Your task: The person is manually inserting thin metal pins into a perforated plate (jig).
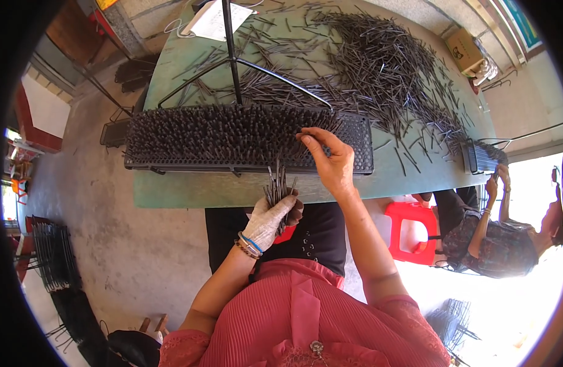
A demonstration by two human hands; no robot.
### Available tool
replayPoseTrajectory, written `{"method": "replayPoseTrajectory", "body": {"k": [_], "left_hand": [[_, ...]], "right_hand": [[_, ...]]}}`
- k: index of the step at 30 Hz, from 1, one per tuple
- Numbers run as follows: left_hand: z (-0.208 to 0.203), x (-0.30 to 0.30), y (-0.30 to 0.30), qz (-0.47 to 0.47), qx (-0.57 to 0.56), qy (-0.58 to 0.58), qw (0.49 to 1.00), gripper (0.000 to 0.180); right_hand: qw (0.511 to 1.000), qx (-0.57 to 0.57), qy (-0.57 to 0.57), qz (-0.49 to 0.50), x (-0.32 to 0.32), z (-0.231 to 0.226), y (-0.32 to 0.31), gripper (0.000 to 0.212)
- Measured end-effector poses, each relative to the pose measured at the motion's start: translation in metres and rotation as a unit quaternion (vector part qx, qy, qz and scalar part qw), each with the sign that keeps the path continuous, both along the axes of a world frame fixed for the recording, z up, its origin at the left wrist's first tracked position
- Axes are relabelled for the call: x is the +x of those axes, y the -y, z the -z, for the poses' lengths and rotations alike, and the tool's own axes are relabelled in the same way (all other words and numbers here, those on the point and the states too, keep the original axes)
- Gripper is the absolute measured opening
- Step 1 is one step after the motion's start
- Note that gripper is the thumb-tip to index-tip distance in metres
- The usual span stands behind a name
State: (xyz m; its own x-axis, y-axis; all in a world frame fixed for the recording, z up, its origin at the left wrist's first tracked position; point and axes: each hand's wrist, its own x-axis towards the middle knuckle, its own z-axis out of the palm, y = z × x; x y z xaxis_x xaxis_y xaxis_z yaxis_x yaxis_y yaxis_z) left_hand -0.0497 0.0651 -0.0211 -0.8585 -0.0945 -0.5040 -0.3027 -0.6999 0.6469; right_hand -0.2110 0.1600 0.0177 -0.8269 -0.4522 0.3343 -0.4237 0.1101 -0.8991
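Note:
A long black perforated rack lies along the near edge of the green table, most of its holes filled with short dark rods standing upright. My left hand, in a pale work glove, is closed around a loose bundle of dark rods just below the rack's front edge. The bundle's ends point up and fan apart. Over the right part of the rack, my bare right hand pinches what looks like one dark rod between thumb and fingertips. The exact tip is partly hidden by the fingers.
A big heap of loose rods covers the table behind the rack. A black metal frame rises over the rack. At right, another person works at a second rack, near a red stool.

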Motion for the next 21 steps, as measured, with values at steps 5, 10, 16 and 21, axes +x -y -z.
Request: {"method": "replayPoseTrajectory", "body": {"k": [5, 10, 16, 21], "left_hand": [[0.000, 0.000, 0.001, 0.006, 0.002, 0.002, 1.000, 0.026], [0.002, 0.000, 0.001, 0.003, 0.003, 0.007, 1.000, 0.027], [0.000, 0.000, 0.002, 0.007, -0.003, 0.006, 1.000, 0.027], [0.000, 0.000, 0.002, 0.009, -0.009, 0.012, 1.000, 0.028]], "right_hand": [[0.996, 0.048, -0.073, 0.001, 0.001, -0.006, 0.003, 0.017], [0.993, 0.064, -0.097, 0.009, 0.002, -0.008, 0.005, 0.014], [0.993, 0.053, -0.101, 0.010, 0.001, -0.002, 0.005, 0.015], [0.993, 0.044, -0.109, 0.022, 0.003, 0.001, 0.004, 0.014]]}}
